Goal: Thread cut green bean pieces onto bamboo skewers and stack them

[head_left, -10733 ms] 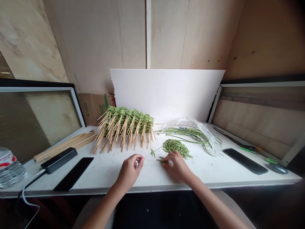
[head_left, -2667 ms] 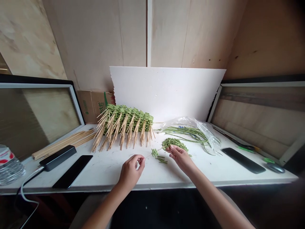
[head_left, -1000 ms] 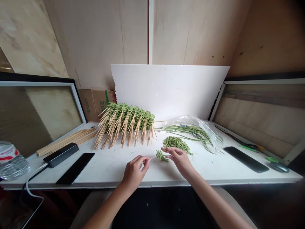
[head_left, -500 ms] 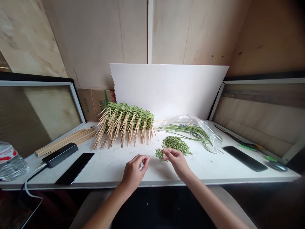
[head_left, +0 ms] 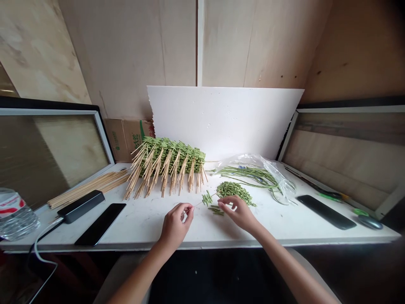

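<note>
My left hand (head_left: 176, 223) is closed in a pinch on a thin wooden skewer (head_left: 198, 204). The skewer points to the right, and several short green bean pieces (head_left: 207, 197) are threaded crosswise near its far end. My right hand (head_left: 239, 212) is just right of the skewer tip, apart from it, with thumb and fingers bent and slightly parted; I see nothing held in it. Below its fingertips a small row of cut bean pieces (head_left: 217, 210) lies on the table. Behind that hand is a heap of cut green beans (head_left: 236, 191), partly covered by it.
A large stack of bean-loaded skewers (head_left: 174, 154) stands back left. Bare skewers (head_left: 88, 188), a black box (head_left: 80, 206), a phone (head_left: 100, 223) and a water bottle (head_left: 15, 215) lie left. Long beans (head_left: 253, 174) in a plastic bag (head_left: 286, 185), another phone (head_left: 325, 211) and a mouse (head_left: 369, 221) are right.
My right hand has let go of the bean pieces on the skewer and moved slightly right. The threaded pieces and the loose row below them now show uncovered. My left hand moved slightly left.
</note>
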`<state>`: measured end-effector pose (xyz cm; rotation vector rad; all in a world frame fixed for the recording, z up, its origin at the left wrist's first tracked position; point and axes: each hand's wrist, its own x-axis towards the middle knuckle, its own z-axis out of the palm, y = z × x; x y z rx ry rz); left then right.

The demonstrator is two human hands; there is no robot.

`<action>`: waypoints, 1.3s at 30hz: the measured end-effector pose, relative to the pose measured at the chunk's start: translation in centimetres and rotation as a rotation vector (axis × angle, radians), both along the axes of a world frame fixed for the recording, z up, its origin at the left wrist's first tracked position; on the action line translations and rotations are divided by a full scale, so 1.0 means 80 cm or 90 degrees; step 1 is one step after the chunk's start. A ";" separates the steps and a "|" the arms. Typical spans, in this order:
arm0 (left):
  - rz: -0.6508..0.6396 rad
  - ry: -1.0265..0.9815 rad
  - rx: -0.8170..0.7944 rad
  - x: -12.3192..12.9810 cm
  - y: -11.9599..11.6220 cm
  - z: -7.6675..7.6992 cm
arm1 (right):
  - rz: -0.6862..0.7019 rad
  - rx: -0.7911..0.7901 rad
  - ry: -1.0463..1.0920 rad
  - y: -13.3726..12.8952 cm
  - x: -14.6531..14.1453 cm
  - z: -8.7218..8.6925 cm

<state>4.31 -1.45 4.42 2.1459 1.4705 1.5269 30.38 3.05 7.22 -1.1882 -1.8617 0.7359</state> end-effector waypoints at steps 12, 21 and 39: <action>0.006 0.000 -0.003 -0.003 0.004 -0.005 | -0.005 0.144 -0.252 0.008 0.010 -0.020; 0.002 0.011 -0.011 -0.004 0.001 0.000 | 0.000 0.094 -0.041 0.015 0.012 -0.025; -0.028 -0.007 -0.006 0.000 0.001 -0.003 | 0.030 -0.211 0.454 0.019 0.019 -0.007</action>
